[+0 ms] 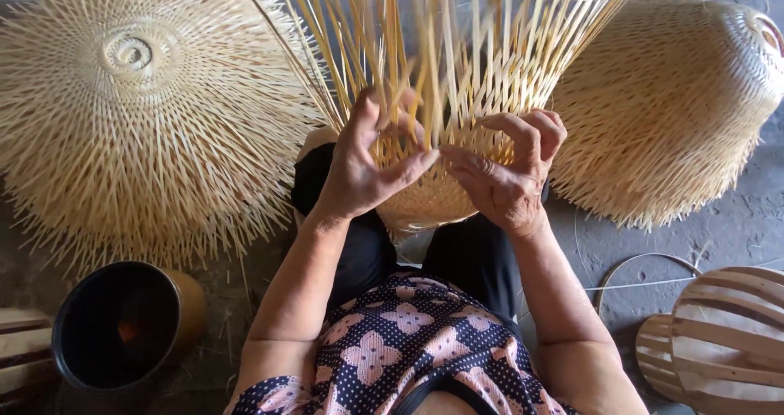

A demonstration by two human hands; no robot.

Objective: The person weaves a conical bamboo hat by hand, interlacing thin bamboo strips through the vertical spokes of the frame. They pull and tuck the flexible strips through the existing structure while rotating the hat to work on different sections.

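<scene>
- While the pale, half-woven bamboo-strip basket (433,178) rests on the person's lap, both hands are working at its upper woven edge, right where the tight weave gives way to loose upright strips (457,31) fanning toward the top of the view.
- The step in hand looks like interlacing: strips are being crossed and tucked to raise the wall of the basket.
- The left hand (359,170) is at the basket's left side, palm toward the weave, thumb stretched across to the middle and fingers curled in behind the strips — partly closed on the strips, though the exact pinch is hidden.
- The right hand (510,178) sits at the basket's right side, knuckles up, fingers hooked over the woven rim and curled tight around a few strips.
- Both forearms run up from the patterned dark top (392,341), elbows in, wrists bent toward each other so the thumbs nearly meet over the weave.
- By my reading, the next move calls for holding the crossing firm with one hand while the other bends a free strip over its neighbour, evenly and without kinking it.
- Left of the basket lies a large round woven bamboo shade with a spiral centre (139,104); right of it, a domed woven bamboo shade (678,104) on its side.
- Below-left of the basket stands a dark round pot (122,325); below-right, slatted wooden hoops (727,341).
</scene>
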